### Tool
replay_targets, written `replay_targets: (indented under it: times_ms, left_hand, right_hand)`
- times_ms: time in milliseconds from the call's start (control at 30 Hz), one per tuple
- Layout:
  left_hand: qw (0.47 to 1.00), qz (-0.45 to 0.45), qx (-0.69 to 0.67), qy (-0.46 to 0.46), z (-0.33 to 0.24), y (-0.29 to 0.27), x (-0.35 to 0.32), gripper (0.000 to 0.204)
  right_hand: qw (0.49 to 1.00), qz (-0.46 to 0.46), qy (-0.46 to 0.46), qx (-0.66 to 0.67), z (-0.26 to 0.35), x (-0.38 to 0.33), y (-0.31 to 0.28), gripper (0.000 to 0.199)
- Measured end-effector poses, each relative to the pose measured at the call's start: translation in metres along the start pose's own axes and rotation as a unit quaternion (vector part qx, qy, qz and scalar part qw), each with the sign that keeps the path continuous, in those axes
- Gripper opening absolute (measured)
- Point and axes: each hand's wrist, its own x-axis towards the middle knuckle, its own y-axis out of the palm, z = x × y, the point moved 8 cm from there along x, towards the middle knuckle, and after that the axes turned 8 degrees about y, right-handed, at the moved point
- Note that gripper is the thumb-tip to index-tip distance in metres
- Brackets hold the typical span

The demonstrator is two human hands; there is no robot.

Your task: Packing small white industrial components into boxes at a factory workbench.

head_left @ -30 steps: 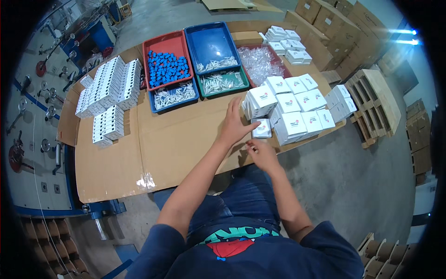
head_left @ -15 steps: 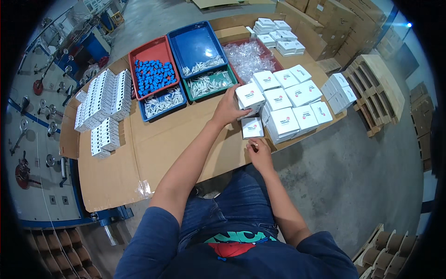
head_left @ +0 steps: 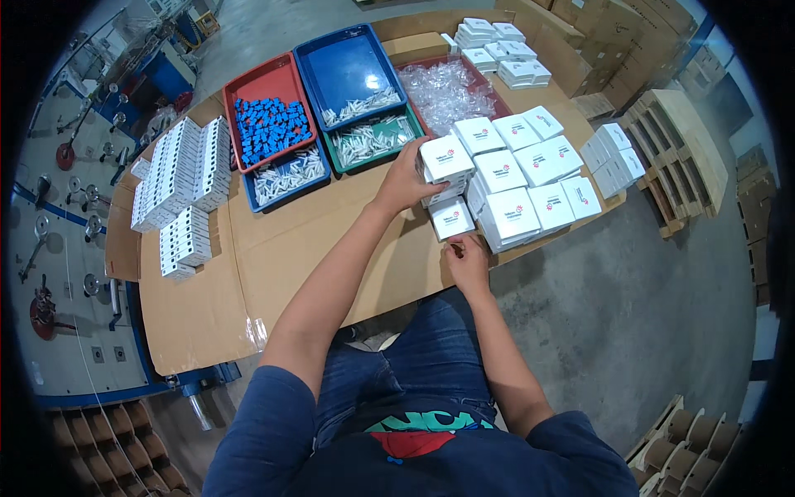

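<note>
My left hand (head_left: 403,180) is closed round the left side of a short stack of flat white boxes, its thumb on the near side. The top box (head_left: 447,157) bears a small red mark and dark print. Against the near foot of that stack lies a lower white box (head_left: 452,217). My right hand (head_left: 469,263) is at this box's near edge, fingers curled in and fingertips touching or almost touching it. Whatever those fingers may hold is hidden. Just to the right stand several stacks of the same white boxes (head_left: 513,214), packed close together.
Cardboard covers the table (head_left: 323,248). Beyond are a red tray (head_left: 277,79) of blue pieces, blue (head_left: 344,62) and green (head_left: 373,157) trays of white plugs, and clear plastic parts (head_left: 447,93). White blocks (head_left: 170,178) stand in rows at left. A wooden pallet (head_left: 683,153) leans at right.
My right hand has moved slightly forward, its fingertips now against the lower box's near edge. My left hand keeps its hold on the stack. The whole view has shifted a little.
</note>
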Motion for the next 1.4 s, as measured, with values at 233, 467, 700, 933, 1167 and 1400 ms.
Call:
replay_targets:
  times_ms: [233,467,700,933,1167,1400]
  left_hand:
    - [1.0,0.007,0.008,0.006,0.007,-0.005,0.002,0.096]
    - [0.998,0.016,0.046,0.041,0.002,-0.005,0.006,0.115]
    - [0.992,-0.107,0.063,0.026,-0.012,-0.034,-0.03,0.124]
    - [0.961,-0.158,-0.046,-0.221,-0.039,-0.091,-0.247,0.049]
    - [0.882,-0.118,0.261,-0.375,-0.127,-0.168,-0.462,0.042]
    - [0.856,-0.231,0.212,-0.411,-0.117,-0.167,-0.503,0.045]
  right_hand:
    - [1.0,-0.006,0.006,-0.019,0.006,0.006,0.008,0.017]
    - [1.0,-0.006,-0.013,-0.003,0.007,0.005,0.003,0.018]
    - [1.0,0.022,-0.02,-0.001,0.038,-0.022,-0.006,0.02]
    - [0.978,0.208,-0.024,0.02,0.112,-0.043,0.064,0.028]
    - [0.903,0.338,-0.24,-0.11,0.242,-0.06,0.222,0.044]
    - [0.84,0.366,-0.378,-0.134,0.355,-0.107,0.403,0.049]
